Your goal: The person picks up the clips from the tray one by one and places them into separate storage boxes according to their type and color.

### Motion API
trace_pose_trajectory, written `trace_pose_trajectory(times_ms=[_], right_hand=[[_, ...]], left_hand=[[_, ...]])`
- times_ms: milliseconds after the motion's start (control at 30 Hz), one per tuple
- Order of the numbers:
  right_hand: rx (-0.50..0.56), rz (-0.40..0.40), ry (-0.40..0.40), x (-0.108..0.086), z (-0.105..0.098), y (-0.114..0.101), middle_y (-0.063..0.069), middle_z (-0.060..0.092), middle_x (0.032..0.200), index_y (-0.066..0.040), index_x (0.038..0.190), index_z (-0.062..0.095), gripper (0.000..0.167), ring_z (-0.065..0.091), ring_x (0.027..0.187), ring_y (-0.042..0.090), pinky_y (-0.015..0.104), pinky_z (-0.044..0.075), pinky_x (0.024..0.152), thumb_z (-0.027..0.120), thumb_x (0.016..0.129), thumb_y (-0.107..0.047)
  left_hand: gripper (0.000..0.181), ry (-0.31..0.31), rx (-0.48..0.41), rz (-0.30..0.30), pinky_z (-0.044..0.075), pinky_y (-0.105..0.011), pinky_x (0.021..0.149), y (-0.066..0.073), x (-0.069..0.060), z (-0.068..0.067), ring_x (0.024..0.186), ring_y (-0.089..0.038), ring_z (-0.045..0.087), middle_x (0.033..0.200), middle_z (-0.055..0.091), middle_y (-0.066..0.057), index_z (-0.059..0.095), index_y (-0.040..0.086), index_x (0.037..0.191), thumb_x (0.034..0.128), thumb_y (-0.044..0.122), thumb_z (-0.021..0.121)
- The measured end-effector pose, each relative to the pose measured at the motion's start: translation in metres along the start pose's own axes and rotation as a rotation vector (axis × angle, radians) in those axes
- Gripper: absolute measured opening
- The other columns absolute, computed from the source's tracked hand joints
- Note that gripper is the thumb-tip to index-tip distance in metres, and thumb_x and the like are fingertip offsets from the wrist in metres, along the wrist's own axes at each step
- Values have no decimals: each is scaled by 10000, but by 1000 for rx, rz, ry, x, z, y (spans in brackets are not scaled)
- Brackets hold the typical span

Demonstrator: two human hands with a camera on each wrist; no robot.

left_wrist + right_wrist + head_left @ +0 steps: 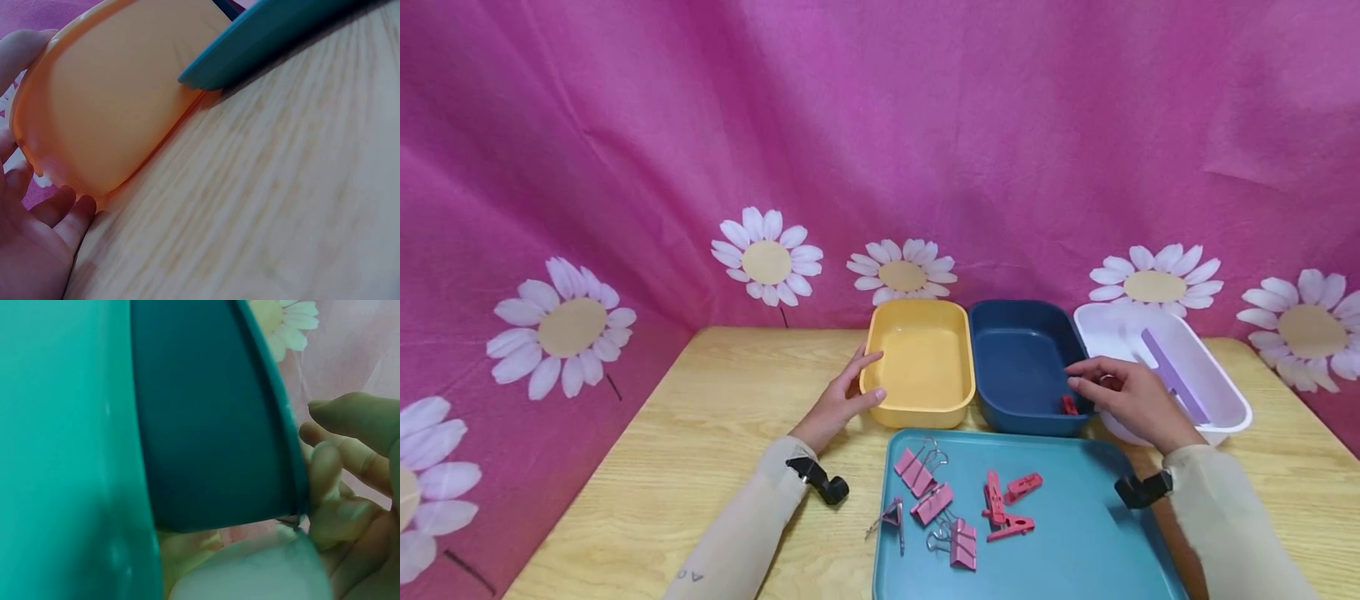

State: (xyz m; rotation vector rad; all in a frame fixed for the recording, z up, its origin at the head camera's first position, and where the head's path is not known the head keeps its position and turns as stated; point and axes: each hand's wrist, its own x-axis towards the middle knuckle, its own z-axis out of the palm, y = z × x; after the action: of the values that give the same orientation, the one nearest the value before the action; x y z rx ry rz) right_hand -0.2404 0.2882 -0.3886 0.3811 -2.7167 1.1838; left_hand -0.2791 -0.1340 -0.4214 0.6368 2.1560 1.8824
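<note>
My left hand (842, 400) rests against the left side of a yellow container (925, 410), its thumb and a finger touching the rim. In the left wrist view its other fingers lie loosely bent by the outer wall. My right hand (1131, 396) is over the right rim of a navy container (1026, 358), thumb and forefinger apart in the right wrist view, with nothing visible between them. Under its fingertips a red clothespin (1069, 405) lies in the navy container. Three more red clothespins (1011, 527) lie on a teal tray (1067, 542), beside several pink binder clips (964, 546).
A white-lavender container (1228, 400) with a purple strip (1176, 379) inside stands right of the navy one. The teal tray lies in front of the containers on a wooden table (700, 433). Behind hangs a magenta cloth (1000, 150) with daisies.
</note>
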Motion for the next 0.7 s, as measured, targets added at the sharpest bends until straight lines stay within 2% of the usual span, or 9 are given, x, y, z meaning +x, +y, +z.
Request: trace_pose_trajectory(times_ms=[100,233,433,700], right_hand=[[17,-15,-1,-1,-1,-3,123,688,1007,-88,1174,668,340,616,822,299,270,551,619,662,922,-316],[33,-24,-6,-4,-2,-9,124,688,1016,-87,1165,671,333,634,812,282,288,561,614,658,925,-316],[62,-49,-30,-6,-1,-16,152,692,1001,-74,1149,677,310,647,752,265,317,562,591,672,918,-281],[75,-6,-73,-13,4,-17,146,694,977,-73,1150,678,310,632,773,259,315,562,600,677,914,-275]], left_hand=[[616,17,4,19,226,-333,1147,-15,4,-1,1447,-175,143,1614,-23,77,348,232,1499,950,210,627],[573,48,22,32,254,-321,1137,-31,8,-3,1435,-137,180,1600,24,147,399,345,1453,940,268,643],[588,45,15,50,249,-350,1141,-30,9,-3,1444,-175,176,1616,5,83,392,311,1465,939,245,645],[603,40,11,19,209,-335,1153,-28,9,-3,1452,-168,123,1613,-15,89,365,279,1485,948,222,633]])
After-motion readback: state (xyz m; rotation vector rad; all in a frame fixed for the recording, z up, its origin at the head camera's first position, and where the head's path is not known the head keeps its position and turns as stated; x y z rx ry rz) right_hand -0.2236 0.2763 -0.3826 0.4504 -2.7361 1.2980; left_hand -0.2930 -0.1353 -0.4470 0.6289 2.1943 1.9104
